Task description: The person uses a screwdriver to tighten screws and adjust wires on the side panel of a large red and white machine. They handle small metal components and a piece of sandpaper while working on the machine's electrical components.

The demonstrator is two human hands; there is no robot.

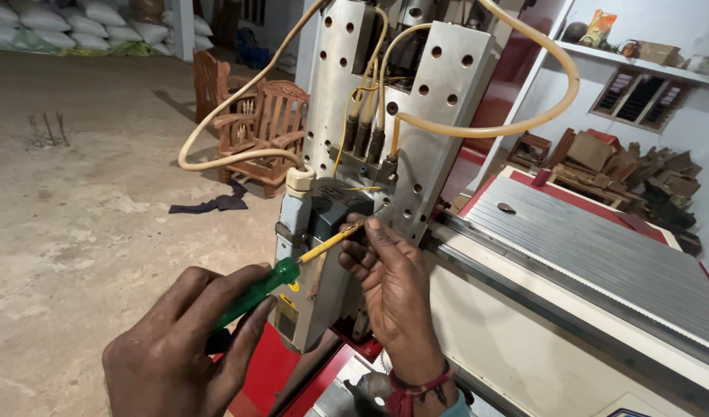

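Note:
My left hand (181, 347) grips the green handle of a screwdriver (281, 272) with a yellow shaft, its tip pointing up and right at the side of a grey motor unit (316, 255). My right hand (393, 289) rests on that grey unit, fingertips beside the screwdriver tip. The unit hangs on a perforated metal plate (439, 116) with several cable plugs and a beige hose (524, 123) looping above it.
A machine bed with a ribbed grey top (601, 247) and red edge stretches right. Carved wooden chairs (265, 131) stand on the concrete floor behind, with a dark cloth (215, 204) nearby. Wood pieces (640, 166) pile by the right wall; white sacks (76, 23) lie far left.

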